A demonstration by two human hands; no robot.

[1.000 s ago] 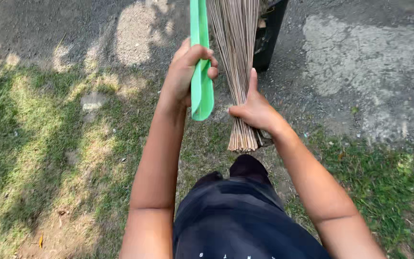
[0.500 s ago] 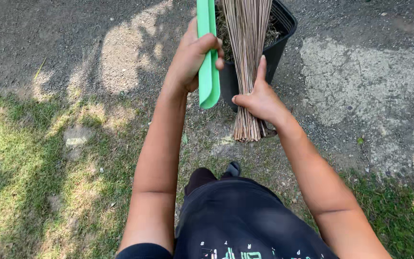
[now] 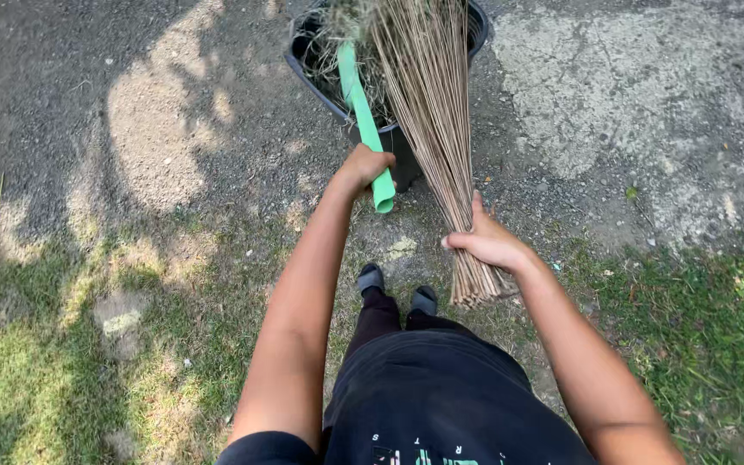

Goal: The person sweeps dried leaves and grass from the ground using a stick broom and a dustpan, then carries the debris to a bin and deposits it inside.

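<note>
From the head view, the black bucket (image 3: 393, 142) has come closer than a moment ago, so the left hand (image 3: 363, 165), wrapped tight around the green handle (image 3: 362, 112), and the right hand (image 3: 486, 241), squeezing the stick broom (image 3: 428, 103), now tip both over the bucket.

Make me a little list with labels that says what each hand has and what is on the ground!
left hand: gripping the green handle near its lower end
right hand: wrapped around the stick broom near its bound end
black bin: on the gravel, the handle's far end and the broom's bristles over its opening
inside the bin: dry grassy scraps
ground: grey gravel ahead, grass with sun patches underfoot
feet: two dark shoes at the grass edge
</note>
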